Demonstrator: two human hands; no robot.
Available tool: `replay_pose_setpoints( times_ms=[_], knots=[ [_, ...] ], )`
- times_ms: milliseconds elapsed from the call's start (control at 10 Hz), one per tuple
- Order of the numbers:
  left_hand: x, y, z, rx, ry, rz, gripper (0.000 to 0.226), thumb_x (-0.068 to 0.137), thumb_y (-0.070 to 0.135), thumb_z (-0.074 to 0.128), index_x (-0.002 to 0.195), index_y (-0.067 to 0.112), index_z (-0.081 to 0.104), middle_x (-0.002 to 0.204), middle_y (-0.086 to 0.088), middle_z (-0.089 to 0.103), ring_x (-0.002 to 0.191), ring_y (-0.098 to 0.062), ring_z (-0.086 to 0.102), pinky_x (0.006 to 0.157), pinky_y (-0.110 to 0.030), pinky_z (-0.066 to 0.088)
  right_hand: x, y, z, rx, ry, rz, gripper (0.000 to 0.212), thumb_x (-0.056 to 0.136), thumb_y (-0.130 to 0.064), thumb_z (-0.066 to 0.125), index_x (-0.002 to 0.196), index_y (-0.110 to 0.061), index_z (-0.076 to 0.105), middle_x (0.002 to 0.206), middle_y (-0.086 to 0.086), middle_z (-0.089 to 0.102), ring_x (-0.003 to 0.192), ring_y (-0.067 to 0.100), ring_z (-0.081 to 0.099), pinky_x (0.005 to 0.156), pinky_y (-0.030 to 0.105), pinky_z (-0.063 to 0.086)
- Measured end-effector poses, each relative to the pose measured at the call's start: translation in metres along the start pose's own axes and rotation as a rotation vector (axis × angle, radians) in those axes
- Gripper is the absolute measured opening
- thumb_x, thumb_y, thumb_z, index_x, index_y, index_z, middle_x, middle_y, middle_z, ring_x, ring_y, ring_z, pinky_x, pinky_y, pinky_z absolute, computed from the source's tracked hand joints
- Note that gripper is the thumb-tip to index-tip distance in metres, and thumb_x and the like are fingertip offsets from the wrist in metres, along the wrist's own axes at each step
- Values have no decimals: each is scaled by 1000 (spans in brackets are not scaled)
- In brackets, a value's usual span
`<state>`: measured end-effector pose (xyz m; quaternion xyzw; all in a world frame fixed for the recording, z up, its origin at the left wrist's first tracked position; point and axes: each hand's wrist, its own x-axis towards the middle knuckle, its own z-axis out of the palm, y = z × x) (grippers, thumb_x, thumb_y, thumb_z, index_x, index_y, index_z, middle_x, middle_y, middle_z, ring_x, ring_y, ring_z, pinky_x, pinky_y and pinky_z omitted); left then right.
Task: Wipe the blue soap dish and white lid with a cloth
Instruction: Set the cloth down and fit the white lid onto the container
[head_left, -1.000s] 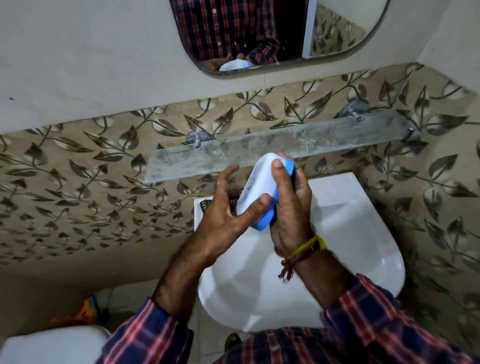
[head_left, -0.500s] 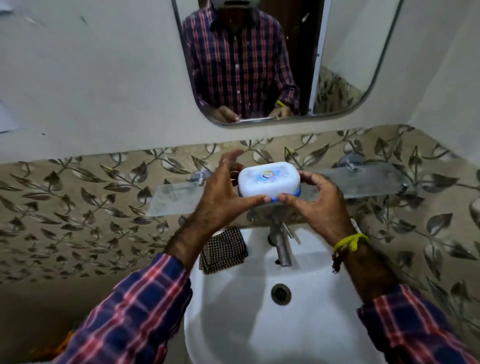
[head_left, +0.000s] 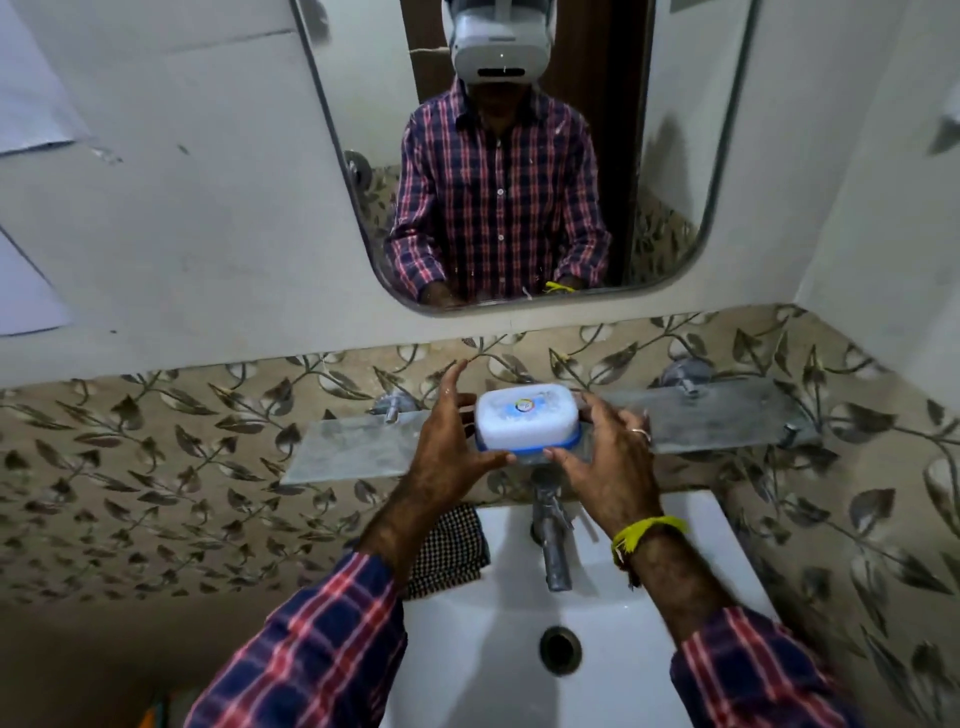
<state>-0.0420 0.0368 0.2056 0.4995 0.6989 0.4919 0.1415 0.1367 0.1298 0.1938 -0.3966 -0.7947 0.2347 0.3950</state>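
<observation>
The blue soap dish (head_left: 561, 445) with its white lid (head_left: 525, 418) closed on top sits level on the glass shelf (head_left: 353, 452), above the tap. My left hand (head_left: 452, 447) touches its left side, thumb at the front edge, fingers spread upward. On the other side my right hand (head_left: 608, 457) cups it, thumb at the front corner. The checked cloth (head_left: 449, 551) lies on the left rim of the basin, partly hidden behind my left forearm.
A white basin (head_left: 675, 525) with a metal tap (head_left: 553, 540) and a drain (head_left: 560, 646) is below the shelf. A mirror (head_left: 670, 156) hangs on the wall above, over leaf-patterned tiles. The side wall closes in at the right.
The closed soap dish went from tilted on edge over the basin to level on the glass shelf, both hands still at its sides. The view tilted upward.
</observation>
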Motion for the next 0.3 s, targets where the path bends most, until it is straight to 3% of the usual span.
replay_pose_setpoints(
  times_ms=[100, 200, 300],
  knots=[
    [-3, 6, -2, -6, 10, -29, 128, 59, 0, 94, 157, 22, 14, 129, -9, 57, 116, -20, 64, 95, -31, 56, -2, -3, -1, 26, 13, 8, 72, 66, -24, 85, 129, -9, 53, 117, 17, 63, 119, 28, 43, 110, 52, 33],
    [-13, 11, 0, 81, 80, -19, 129, 60, 12, 96, 158, 17, 14, 151, -11, 43, 134, -24, 50, 108, -40, 48, -9, -2, 0, 16, 62, -23, 77, 66, -21, 85, 134, -4, 51, 122, 20, 62, 124, 37, 47, 115, 58, 24],
    [-33, 14, 1, 228, 244, 133, 118, 66, 22, 94, 156, 6, 20, 161, -13, 32, 145, -29, 37, 115, -51, 38, -22, -6, -3, 7, 188, -101, 67, 71, -21, 80, 131, -3, 55, 120, 17, 63, 120, 37, 48, 115, 56, 24]
  ],
)
